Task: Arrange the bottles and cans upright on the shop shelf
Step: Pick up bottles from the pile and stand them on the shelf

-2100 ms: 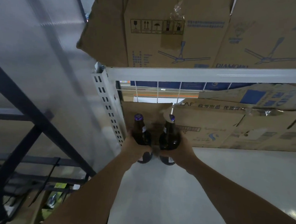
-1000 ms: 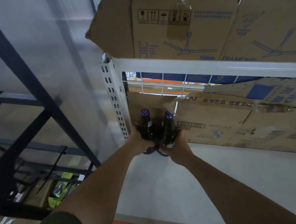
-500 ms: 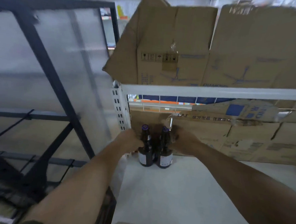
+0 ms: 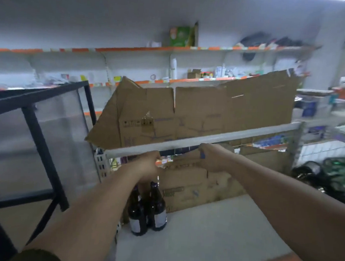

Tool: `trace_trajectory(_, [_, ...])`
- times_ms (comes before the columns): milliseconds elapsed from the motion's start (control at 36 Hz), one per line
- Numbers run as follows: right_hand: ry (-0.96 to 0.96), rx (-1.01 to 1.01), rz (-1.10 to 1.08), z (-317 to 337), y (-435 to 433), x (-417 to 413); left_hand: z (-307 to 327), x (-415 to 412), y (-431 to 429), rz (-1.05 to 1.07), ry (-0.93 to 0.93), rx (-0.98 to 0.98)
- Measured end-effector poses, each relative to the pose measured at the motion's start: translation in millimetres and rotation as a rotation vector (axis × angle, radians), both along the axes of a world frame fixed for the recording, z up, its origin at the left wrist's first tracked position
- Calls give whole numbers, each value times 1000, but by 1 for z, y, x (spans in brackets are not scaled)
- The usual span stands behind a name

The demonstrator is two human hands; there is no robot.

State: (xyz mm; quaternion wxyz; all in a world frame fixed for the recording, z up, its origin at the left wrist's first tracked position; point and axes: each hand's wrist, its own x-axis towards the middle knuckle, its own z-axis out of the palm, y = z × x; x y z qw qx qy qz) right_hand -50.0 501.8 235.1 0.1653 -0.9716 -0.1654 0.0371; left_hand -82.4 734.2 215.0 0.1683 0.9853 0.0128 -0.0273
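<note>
Two bottles (image 4: 157, 210) standing up side by side on the shelf (image 4: 211, 239), left hand (image 4: 147, 166) just above them, loose and empty, right hand (image 4: 211, 158) higher and off to the right, loose and empty too

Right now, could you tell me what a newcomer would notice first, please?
Two dark brown glass bottles stand upright, side by side, at the back left of the white shelf board. Above them hover the left hand and right hand, beneath flattened brown cardboard on the upper tier.
</note>
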Motion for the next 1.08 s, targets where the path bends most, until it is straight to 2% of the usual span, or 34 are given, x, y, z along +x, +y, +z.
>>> trace_trajectory(56, [-14,-36,-57,-1,-19,-5,-3,9,-21,-65,3,1])
trace_trajectory(167, [-8,30,-160,-8,-70,-20,-4,25,-72,-198,-17,-55])
trace_trajectory(278, [6,-24,-349,-16,-138,-37,-6,34,-143,-337,-4,-81])
trace_trajectory(389, [39,48,-484,-24,-216,-48,-11,41,-219,-417,28,-118])
trace_trajectory(500, [-19,-27,-629,-20,-295,-81,-11,40,-308,-566,-2,-116])
trace_trajectory(583, [11,-19,-766,-22,-363,-113,-14,32,-386,-683,15,-120])
trace_trajectory(806, [12,134,-1089,-22,-512,-183,-15,18,-573,-1017,21,-28])
trace_trajectory(1083, [-50,201,-1157,-27,-620,-187,-14,38,-716,-1109,48,-64])
